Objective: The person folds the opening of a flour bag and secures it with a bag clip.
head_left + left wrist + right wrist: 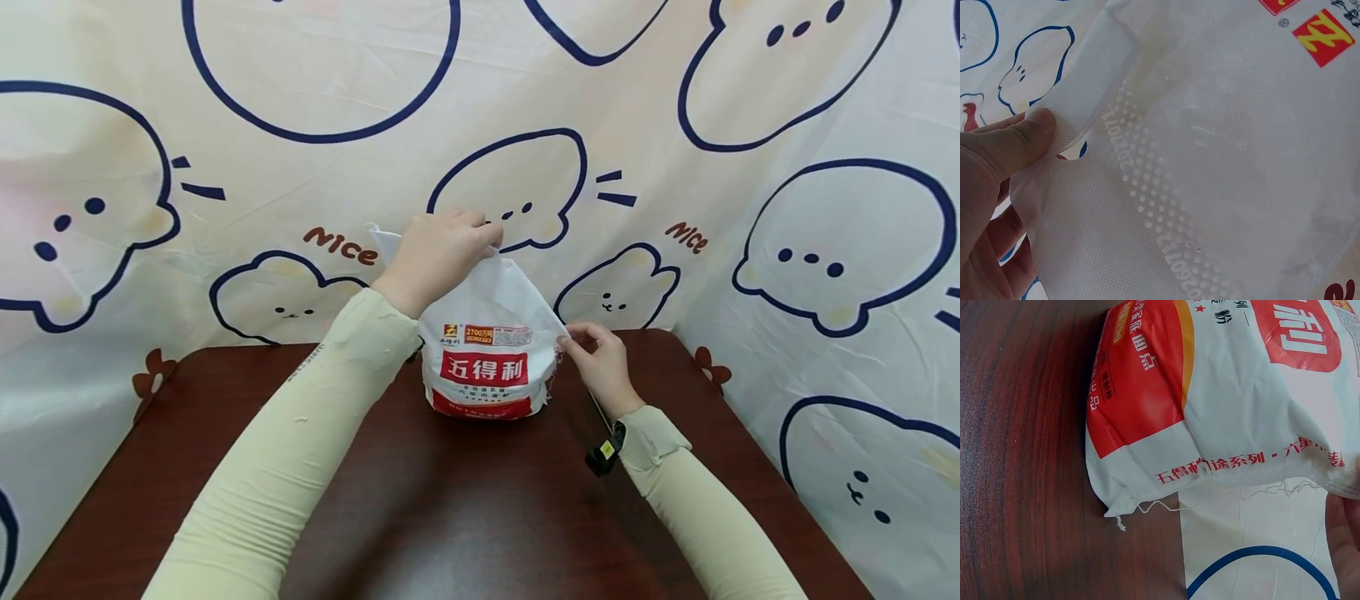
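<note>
"Two hands on one bag; what is each doing?"

"The left hand (pixel 442 250) pinches the upper edge of a white plastic bag with red printed panels (pixel 480 296), its thumb laid on the folded sheet beside a small curved gap (pixel 1074 149); the right hand (pixel 603 367) pinches the bag's right side edge between thumb and finger."

"And where does the bag sit?"

"Over the far part of a dark reddish-brown wooden table (pixel 450 517), red-printed lower end down, before a cream cloth with blue-outlined cartoon faces (pixel 495 83); whether the table bears all its weight, I cannot tell."

"How would you handle it well?"

"Let the upper grip steer and the side grip steady; the lower part looks full, the top limp, so a broader hold, clear of that gap, should spare the sheet from tearing; draw the slack taut slowly, evenly; loose white threads (pixel 1120 522) hang at a lower corner, and tugging those could fray the seam."
</note>
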Available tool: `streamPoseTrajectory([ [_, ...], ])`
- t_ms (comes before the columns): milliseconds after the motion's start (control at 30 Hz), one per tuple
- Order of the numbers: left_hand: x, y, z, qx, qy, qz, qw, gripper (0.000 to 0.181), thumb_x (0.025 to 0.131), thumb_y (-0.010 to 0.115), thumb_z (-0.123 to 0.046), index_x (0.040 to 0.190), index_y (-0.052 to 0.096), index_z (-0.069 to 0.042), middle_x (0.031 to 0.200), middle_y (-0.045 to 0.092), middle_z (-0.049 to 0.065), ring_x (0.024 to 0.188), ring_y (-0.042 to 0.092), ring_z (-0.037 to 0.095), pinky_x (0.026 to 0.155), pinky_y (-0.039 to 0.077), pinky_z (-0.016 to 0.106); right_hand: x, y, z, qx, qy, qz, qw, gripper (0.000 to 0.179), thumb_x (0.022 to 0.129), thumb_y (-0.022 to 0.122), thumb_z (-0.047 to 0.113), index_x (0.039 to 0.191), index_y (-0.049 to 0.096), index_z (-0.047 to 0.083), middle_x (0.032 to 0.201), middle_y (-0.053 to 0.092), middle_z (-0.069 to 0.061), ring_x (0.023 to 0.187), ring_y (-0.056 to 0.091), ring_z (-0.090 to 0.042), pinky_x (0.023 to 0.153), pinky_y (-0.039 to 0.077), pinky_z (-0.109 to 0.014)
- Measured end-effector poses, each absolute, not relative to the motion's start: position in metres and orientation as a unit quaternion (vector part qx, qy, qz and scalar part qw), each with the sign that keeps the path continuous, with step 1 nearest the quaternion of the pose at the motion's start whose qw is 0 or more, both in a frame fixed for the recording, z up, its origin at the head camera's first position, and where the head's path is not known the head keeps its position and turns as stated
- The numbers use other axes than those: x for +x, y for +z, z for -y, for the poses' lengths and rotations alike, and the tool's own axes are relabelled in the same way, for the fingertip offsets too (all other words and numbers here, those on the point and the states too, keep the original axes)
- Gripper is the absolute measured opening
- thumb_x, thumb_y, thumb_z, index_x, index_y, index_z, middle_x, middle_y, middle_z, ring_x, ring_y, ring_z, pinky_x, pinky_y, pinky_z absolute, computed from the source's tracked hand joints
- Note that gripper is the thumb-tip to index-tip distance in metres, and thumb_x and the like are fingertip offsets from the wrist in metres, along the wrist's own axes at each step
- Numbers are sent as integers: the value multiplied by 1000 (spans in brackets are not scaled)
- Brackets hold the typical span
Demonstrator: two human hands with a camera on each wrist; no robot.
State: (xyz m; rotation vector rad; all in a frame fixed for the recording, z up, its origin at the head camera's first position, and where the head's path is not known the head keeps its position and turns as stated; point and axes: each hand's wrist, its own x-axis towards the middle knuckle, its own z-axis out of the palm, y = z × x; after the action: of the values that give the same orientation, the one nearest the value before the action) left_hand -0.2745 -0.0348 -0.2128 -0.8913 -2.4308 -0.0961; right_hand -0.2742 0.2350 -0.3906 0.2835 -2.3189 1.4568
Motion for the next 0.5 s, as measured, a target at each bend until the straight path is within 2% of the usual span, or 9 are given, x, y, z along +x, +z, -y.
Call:
streamPoseTrajectory([
  [500,-273,-211,37,-327,-27,907,263,21,99,68,-21,119,72,-19,108,71,6,98,68,25,76,60,41,-273,-388,-236,104,518,826,193,17,96,71,13,110,72,2,107,68,-14,91,61,-21,73,52,-18],
])
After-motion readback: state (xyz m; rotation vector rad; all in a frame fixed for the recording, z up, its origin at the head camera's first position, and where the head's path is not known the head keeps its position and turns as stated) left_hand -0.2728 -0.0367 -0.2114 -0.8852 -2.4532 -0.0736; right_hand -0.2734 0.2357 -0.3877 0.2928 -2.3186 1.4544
